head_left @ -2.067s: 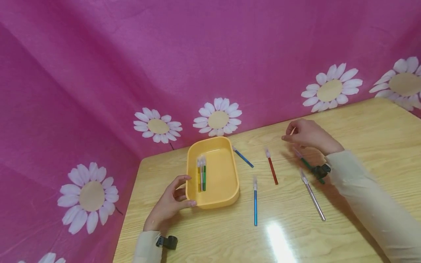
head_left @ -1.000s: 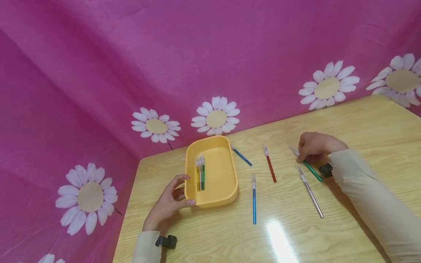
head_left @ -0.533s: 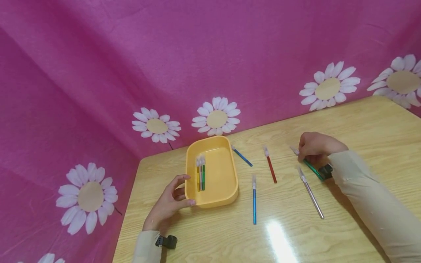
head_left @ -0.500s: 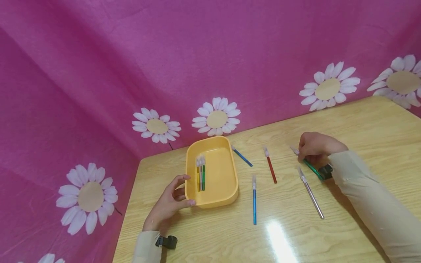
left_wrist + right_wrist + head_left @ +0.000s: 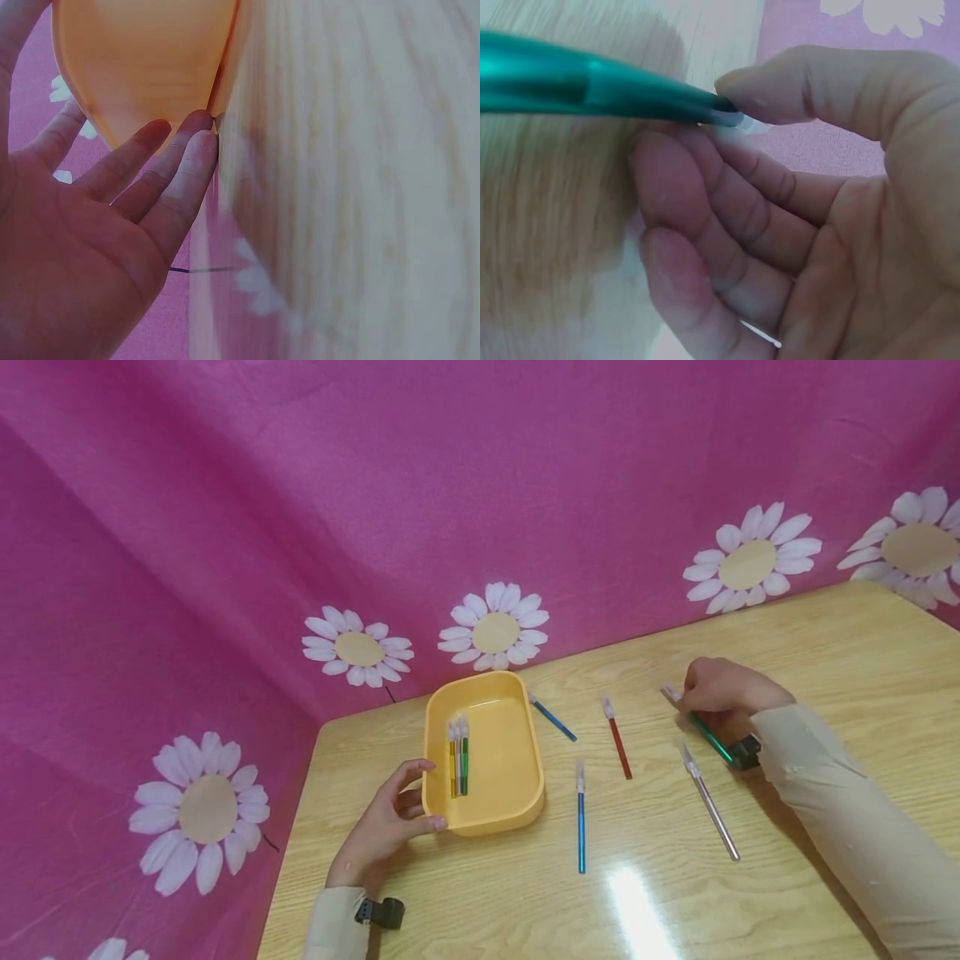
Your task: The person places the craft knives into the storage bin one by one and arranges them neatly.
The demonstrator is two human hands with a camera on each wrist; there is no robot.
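In the head view my right hand [image 5: 722, 687] pinches a green metallic craft knife [image 5: 708, 735] close to its clear cap. The right wrist view shows its green handle [image 5: 547, 79] running off to the left, with the thumb on one side and the other fingers curled below. My left hand [image 5: 386, 814] holds the yellow tray [image 5: 534, 735] at its near left side, thumb and index finger at the rim. In the left wrist view the other fingertips touch the outside of the tray [image 5: 142, 60]. Yellow, silvery pink and green craft knives [image 5: 458, 768] lie side by side in it.
Right of the tray lie a blue craft knife [image 5: 557, 720], a second blue one [image 5: 581, 827], a red one [image 5: 620, 747] and a silver one [image 5: 716, 818]. A magenta cloth [image 5: 600, 527] with daisies hangs behind and left of the wooden table [image 5: 495, 893].
My right hand has come down from above the green craft knife and taken hold of it near the cap; just now it has risen slightly with the knife. My left hand stays at the tray.
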